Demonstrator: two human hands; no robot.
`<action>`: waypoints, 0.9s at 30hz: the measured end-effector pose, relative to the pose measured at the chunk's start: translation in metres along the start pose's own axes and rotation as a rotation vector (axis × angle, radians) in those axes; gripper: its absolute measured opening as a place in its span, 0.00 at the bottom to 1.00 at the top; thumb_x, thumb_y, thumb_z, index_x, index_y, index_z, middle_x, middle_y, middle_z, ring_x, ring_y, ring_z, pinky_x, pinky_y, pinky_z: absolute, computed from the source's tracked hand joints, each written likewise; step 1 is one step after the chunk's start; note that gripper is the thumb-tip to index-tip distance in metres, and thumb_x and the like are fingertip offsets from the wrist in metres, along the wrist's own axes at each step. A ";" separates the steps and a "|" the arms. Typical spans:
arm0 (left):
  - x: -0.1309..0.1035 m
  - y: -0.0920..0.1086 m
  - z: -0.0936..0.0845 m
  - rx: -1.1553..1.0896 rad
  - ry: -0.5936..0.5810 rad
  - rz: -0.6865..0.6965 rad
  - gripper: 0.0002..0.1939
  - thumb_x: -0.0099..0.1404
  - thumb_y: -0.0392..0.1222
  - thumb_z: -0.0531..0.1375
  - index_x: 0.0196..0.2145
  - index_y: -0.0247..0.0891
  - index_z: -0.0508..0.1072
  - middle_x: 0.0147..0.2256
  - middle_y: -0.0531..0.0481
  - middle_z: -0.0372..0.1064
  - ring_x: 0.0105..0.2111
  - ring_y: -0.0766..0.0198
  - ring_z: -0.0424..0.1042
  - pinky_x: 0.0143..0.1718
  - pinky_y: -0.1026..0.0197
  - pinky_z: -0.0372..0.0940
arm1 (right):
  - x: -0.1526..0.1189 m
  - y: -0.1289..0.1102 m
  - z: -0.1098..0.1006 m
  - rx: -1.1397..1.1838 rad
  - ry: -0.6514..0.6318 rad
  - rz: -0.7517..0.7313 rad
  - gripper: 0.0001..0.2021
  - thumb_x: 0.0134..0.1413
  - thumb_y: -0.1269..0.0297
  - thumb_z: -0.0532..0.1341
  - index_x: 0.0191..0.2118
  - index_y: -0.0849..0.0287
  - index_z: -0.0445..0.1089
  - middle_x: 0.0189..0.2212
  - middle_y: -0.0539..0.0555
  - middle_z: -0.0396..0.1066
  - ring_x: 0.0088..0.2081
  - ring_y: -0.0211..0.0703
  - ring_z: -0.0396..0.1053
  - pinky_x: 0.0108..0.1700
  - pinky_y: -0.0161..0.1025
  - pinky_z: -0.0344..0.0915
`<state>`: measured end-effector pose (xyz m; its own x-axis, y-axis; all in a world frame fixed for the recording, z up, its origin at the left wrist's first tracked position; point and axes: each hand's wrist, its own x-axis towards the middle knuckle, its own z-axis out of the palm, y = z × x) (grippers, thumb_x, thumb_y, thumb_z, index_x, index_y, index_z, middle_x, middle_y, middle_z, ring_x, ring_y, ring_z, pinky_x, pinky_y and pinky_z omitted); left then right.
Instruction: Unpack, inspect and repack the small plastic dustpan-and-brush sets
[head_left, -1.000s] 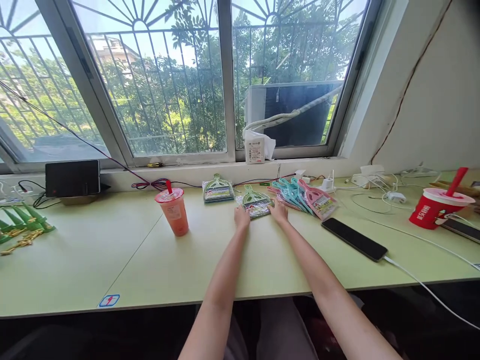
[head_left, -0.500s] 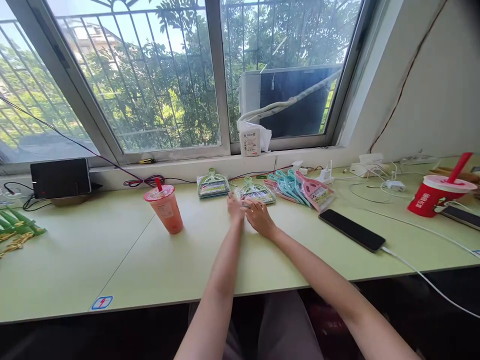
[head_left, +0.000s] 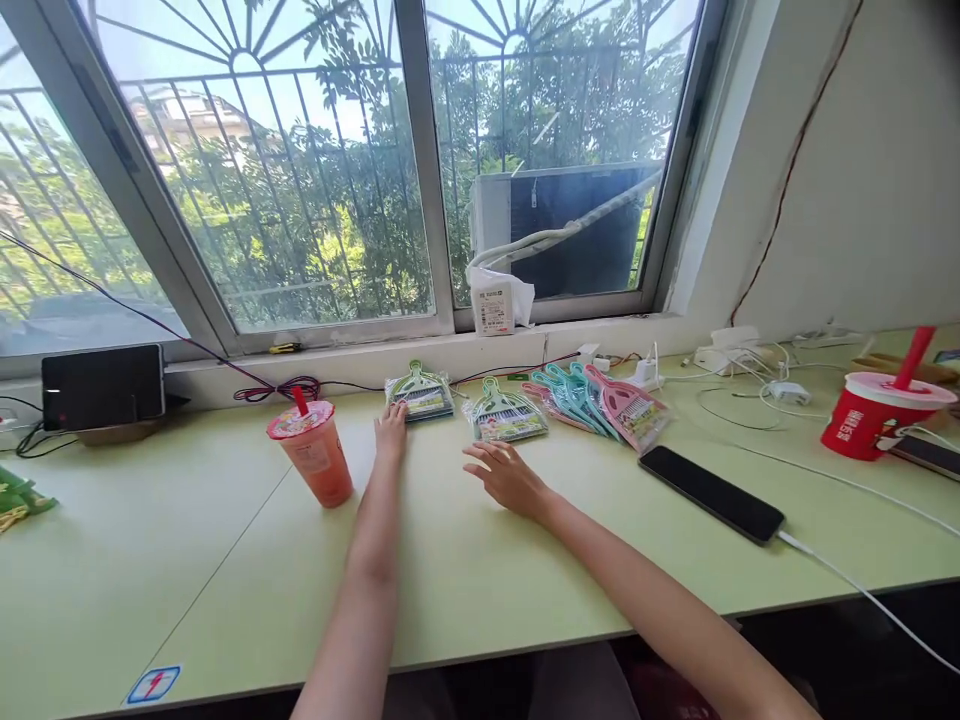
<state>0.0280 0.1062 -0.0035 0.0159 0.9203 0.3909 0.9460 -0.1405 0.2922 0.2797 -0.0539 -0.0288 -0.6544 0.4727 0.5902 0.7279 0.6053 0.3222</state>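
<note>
My left hand [head_left: 391, 434] is at the left edge of a stack of wrapped green mini dustpan and brush sets [head_left: 426, 398], its fingers closed on the near left corner. How far they reach under the wrapping is hidden. My right hand [head_left: 511, 480] hovers low over the table, fingers apart and holding nothing. Just beyond its fingertips lies a second pile of green dustpan and brush sets [head_left: 511, 420] in clear wrap. To the right, wrapped turquoise sets [head_left: 576, 395] fan out beside a pink set [head_left: 628, 408].
A cup of pink drink [head_left: 319, 460] stands close to my left forearm. A black phone [head_left: 709, 492] on a white cable lies right, near a red cup [head_left: 874, 425]. A tablet [head_left: 103, 388], a tissue pack [head_left: 495, 308] and loose cables line the window side of the table [head_left: 247, 590].
My left hand has moved left from the middle green pile to the left green stack. My right hand has drawn back toward me, off the middle pile. The view has tilted slightly up.
</note>
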 end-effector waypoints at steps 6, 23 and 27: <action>-0.007 0.002 -0.002 0.242 -0.008 0.130 0.23 0.64 0.26 0.44 0.48 0.36 0.72 0.47 0.37 0.71 0.54 0.50 0.65 0.60 0.47 0.52 | 0.000 0.005 0.010 0.039 0.082 0.030 0.15 0.56 0.78 0.56 0.46 0.56 0.72 0.58 0.57 0.66 0.62 0.49 0.59 0.58 0.49 0.59; -0.176 0.021 -0.083 -0.420 0.560 0.628 0.19 0.65 0.54 0.57 0.53 0.52 0.70 0.49 0.43 0.69 0.53 0.52 0.68 0.64 0.38 0.54 | 0.015 -0.021 -0.026 0.264 0.322 0.070 0.21 0.66 0.75 0.47 0.54 0.52 0.71 0.45 0.55 0.77 0.45 0.44 0.75 0.46 0.42 0.71; -0.172 0.066 -0.079 -1.022 0.288 0.015 0.37 0.65 0.70 0.38 0.64 0.49 0.56 0.61 0.40 0.60 0.64 0.50 0.57 0.59 0.44 0.62 | 0.002 -0.002 -0.038 0.151 0.452 0.120 0.20 0.65 0.76 0.46 0.50 0.53 0.72 0.45 0.57 0.76 0.48 0.46 0.73 0.50 0.45 0.70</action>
<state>0.0617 -0.0900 0.0179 -0.1789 0.8133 0.5537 0.2232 -0.5145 0.8279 0.2848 -0.0785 -0.0002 -0.3889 0.2396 0.8896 0.7328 0.6656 0.1411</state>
